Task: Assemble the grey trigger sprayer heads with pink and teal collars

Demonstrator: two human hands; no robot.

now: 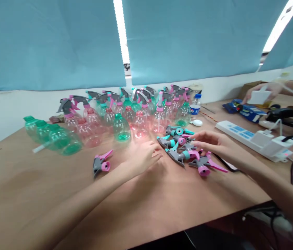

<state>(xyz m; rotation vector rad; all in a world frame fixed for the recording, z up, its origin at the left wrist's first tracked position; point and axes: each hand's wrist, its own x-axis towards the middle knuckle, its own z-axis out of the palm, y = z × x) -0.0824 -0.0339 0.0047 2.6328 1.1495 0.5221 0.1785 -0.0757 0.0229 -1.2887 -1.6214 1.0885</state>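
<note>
My left hand [145, 158] is open, palm down on the wooden tabletop [32, 180], just short of a heap of grey trigger spray heads [179, 147] with pink and teal parts. My right hand [211, 144] rests its fingertips on top of that heap, and nothing is clearly gripped. A single pink-and-grey spray head [101, 165] lies left of my left hand. Behind the heap stand pink and green plastic bottles [139, 125], many topped with spray heads. Several green bottles [58, 139] lie on their sides at the left.
Another person's hand [263, 92] holds a white object at the far right. A white power strip [247, 139] with plugged-in chargers and cables runs along the right. Blue packets [245, 111] and a small Pepsi bottle [195, 109] stand behind it. Blue curtains hang along the white wall.
</note>
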